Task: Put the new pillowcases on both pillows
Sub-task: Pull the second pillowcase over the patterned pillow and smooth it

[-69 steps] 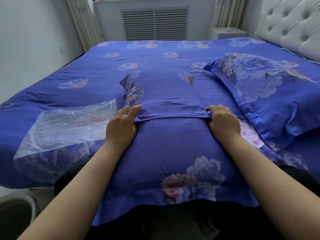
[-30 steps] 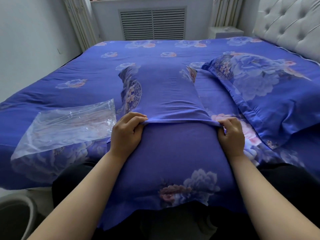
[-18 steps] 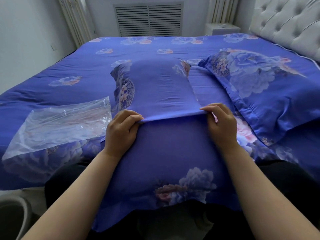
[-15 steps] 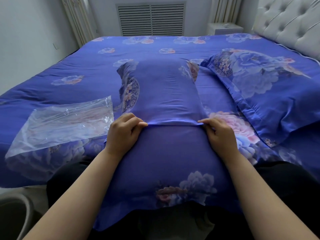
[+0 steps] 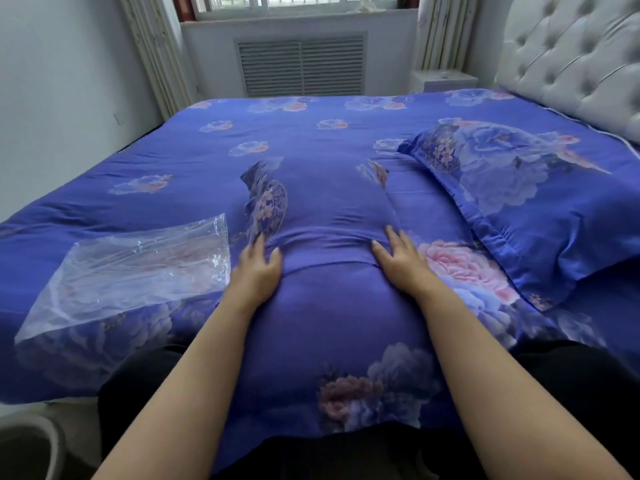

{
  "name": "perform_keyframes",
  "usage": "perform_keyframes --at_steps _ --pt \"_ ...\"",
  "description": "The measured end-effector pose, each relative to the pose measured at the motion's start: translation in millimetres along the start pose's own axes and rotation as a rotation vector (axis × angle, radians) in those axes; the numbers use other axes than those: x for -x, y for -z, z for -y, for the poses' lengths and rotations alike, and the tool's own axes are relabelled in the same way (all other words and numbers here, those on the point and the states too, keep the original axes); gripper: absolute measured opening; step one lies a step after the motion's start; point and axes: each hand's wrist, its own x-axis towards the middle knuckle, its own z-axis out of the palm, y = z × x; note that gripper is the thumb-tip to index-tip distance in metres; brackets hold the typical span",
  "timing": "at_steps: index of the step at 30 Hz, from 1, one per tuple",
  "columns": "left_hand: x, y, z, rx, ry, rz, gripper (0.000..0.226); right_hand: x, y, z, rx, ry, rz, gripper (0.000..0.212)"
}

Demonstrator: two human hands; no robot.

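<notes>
A pillow in a blue floral pillowcase [image 5: 329,317] lies lengthways in front of me on the bed, its near end at my lap. The case's flap edge crosses it between my hands. My left hand [image 5: 254,270] rests flat on the pillow's left side, fingers spread. On the right side lies my right hand [image 5: 398,259], flat too, fingers apart. Neither hand grips cloth. A second pillow [image 5: 530,199] in the same blue floral case lies to the right, near the headboard.
A clear plastic bag [image 5: 128,268] lies on the blue floral bedspread [image 5: 194,161] to the left. A white tufted headboard [image 5: 575,60] stands at the right, and a vent panel [image 5: 301,65] under the window at the far wall. A grey bin [image 5: 27,448] sits bottom left.
Both hands have let go of the flap edge that they pinched and now lie flat on the pillow. The flap lies tucked across the pillow. My view has tilted up towards the window.
</notes>
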Motion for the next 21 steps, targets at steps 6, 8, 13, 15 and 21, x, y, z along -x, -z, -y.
perform_keyframes --at_steps 6,8,13,15,21 --pt "1.9 19.4 9.5 0.345 0.331 0.123 0.104 6.6 23.4 -10.6 -0.408 -0.159 -0.029 0.068" --pt "1.4 26.4 3.9 0.475 0.325 0.100 0.094 6.4 24.2 1.5 -0.463 -0.152 -0.082 0.061" --pt "-13.8 56.6 -34.4 0.560 0.126 -0.177 0.025 -10.8 43.5 25.4 -0.661 0.028 -0.252 0.052" --pt "-25.3 81.2 -55.5 0.527 0.042 -0.236 0.024 -16.0 51.6 43.0 -0.714 0.088 -0.123 0.062" --pt "-62.0 114.4 -99.3 0.415 -0.209 -0.193 0.012 -40.5 50.2 111.5 -0.497 0.229 0.065 0.088"
